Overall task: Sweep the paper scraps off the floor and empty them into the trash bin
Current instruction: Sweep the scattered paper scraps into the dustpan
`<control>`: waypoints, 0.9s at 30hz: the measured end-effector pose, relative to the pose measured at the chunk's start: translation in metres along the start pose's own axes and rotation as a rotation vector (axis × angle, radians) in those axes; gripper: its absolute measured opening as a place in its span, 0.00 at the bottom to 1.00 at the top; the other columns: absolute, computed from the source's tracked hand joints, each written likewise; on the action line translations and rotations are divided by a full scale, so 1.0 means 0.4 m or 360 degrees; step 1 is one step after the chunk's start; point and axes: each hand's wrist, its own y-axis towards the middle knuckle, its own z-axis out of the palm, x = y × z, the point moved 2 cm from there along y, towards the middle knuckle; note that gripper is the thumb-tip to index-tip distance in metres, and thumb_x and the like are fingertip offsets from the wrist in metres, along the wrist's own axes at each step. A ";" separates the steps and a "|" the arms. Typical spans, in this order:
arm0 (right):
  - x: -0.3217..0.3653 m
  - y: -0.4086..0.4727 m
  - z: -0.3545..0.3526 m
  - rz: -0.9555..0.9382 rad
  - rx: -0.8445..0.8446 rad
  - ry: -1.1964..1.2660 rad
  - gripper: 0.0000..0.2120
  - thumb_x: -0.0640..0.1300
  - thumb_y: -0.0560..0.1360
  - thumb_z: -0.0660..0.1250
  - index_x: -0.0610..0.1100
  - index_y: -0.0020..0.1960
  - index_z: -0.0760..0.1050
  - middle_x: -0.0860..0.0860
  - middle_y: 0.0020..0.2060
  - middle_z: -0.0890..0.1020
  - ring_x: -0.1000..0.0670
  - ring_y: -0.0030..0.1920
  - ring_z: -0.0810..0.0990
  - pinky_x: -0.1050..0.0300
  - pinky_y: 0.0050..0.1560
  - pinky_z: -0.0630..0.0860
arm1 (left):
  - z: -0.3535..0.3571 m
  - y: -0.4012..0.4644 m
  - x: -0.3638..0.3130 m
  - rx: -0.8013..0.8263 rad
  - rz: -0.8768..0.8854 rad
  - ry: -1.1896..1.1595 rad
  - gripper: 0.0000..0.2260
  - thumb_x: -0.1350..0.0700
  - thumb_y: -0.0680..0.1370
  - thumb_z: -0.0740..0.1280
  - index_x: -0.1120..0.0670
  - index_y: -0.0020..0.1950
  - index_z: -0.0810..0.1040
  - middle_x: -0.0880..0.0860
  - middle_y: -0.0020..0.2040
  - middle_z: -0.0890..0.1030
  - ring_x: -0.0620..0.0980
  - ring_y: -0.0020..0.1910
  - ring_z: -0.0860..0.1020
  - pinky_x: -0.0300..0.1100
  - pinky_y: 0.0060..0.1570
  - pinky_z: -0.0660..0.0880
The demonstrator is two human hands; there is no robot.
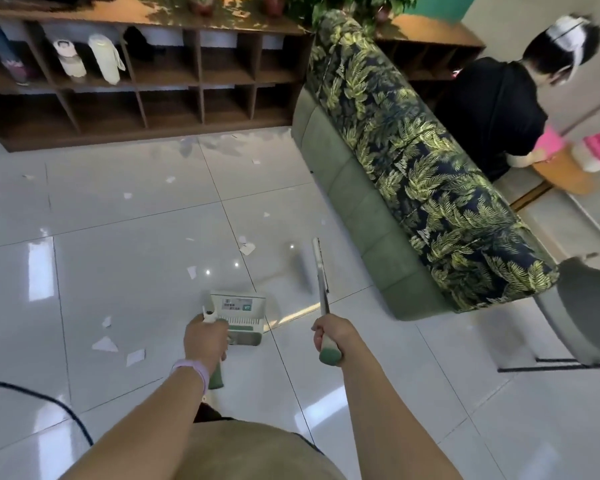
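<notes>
While the paper scraps (246, 248) lie scattered over the floor (136, 230), the person stands over them with a tool in each hand, ready to start gathering. The left hand (205, 341) has its fingers wrapped tight round the upright handle of the dustpan (238, 315), keeping the pan low with its mouth toward the litter, I would guess so scraps can be pushed straight in. The right hand (328, 336) is clamped on the green grip of the broom (321, 282), whose thin shaft runs forward and down; the brush end is blurred, so I cannot tell whether it touches the tiles.

Most scraps sit ahead of the pan toward the shelf unit (136, 81) along the far wall, with a few bigger pieces near the person's left side and some close to the sofa (413, 174) edge. Nothing looks swept together yet, so the job seems barely begun.

As for containers, the dustpan's inside is hidden by its comb and label, so I cannot say whether it holds any paper. No trash bin shows from where I look. Several shelf compartments hold bottles and rolled items.
</notes>
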 end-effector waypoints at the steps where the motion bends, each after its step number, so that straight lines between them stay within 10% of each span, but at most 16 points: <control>1: 0.033 -0.001 0.011 -0.0016 -0.0014 -0.0006 0.06 0.31 0.75 0.59 0.39 0.41 0.71 0.49 0.22 0.70 0.53 0.20 0.67 0.64 0.22 0.67 | 0.015 0.034 -0.042 0.0005 0.0006 -0.0016 0.06 0.65 0.74 0.63 0.61 0.47 0.79 0.60 0.38 0.81 0.56 0.29 0.74 0.40 0.25 0.69; 11: 0.276 0.070 0.053 -0.0075 -0.0191 -0.0195 0.05 0.32 0.59 0.61 0.37 0.28 0.74 0.42 0.30 0.77 0.44 0.30 0.73 0.52 0.39 0.74 | 0.183 0.177 -0.270 0.0010 -0.0055 0.0081 0.08 0.64 0.75 0.62 0.61 0.53 0.74 0.57 0.38 0.77 0.54 0.26 0.74 0.36 0.23 0.68; 14: 0.351 0.133 0.055 -0.0084 -0.0222 -0.0323 0.17 0.33 0.53 0.61 0.35 0.41 0.77 0.41 0.38 0.77 0.42 0.34 0.75 0.52 0.41 0.76 | 0.225 0.241 -0.303 -0.0079 -0.0107 0.0019 0.08 0.63 0.75 0.62 0.63 0.53 0.75 0.59 0.37 0.78 0.56 0.28 0.75 0.38 0.26 0.71; 22: 0.630 0.354 -0.055 -0.0041 -0.0172 -0.0444 0.13 0.34 0.56 0.60 0.37 0.40 0.75 0.42 0.36 0.77 0.43 0.33 0.74 0.53 0.39 0.74 | 0.391 0.351 -0.367 -0.0363 -0.0242 -0.0067 0.06 0.61 0.77 0.64 0.60 0.51 0.78 0.60 0.48 0.84 0.59 0.40 0.82 0.49 0.43 0.81; 27: 0.801 0.437 -0.128 -0.0015 -0.0032 -0.0701 0.06 0.31 0.69 0.61 0.37 0.36 0.74 0.42 0.36 0.80 0.43 0.38 0.77 0.53 0.44 0.77 | 0.521 0.322 -0.380 -0.0517 -0.0229 0.0020 0.07 0.59 0.80 0.64 0.59 0.56 0.76 0.59 0.46 0.82 0.55 0.31 0.77 0.41 0.26 0.73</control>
